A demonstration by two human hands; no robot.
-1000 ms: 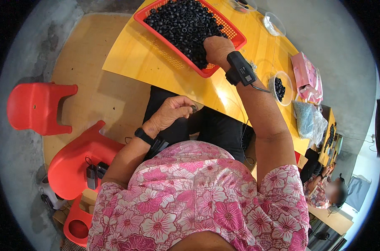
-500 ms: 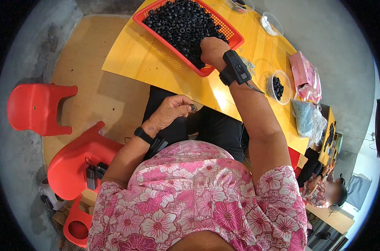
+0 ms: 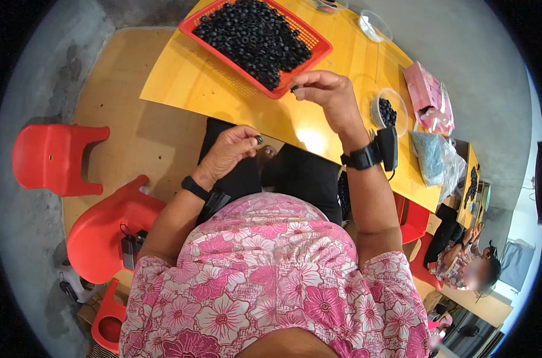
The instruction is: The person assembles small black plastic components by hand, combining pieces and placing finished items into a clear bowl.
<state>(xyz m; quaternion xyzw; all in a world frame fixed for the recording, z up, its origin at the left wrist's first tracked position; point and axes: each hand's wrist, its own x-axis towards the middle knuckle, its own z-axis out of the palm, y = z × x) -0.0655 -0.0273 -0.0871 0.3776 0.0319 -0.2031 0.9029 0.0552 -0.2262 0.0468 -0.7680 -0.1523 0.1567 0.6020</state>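
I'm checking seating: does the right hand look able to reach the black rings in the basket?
Probably yes: the right hand is beside the red basket, and the black rings lie uncovered.

One yellow wooden surface (image 3: 351, 56), one red rectangular plastic basket (image 3: 228, 62) with black rings (image 3: 247, 42) too many to count, two bare hands (image 3: 228, 152) with one small dark piece (image 3: 259, 139) in each, three clear round plastic tubs (image 3: 400, 119), one pink boxy bag (image 3: 423, 89), two black wristbands (image 3: 194, 188), and on the left, partly hidden, perhaps three red plastic stools (image 3: 50, 158)
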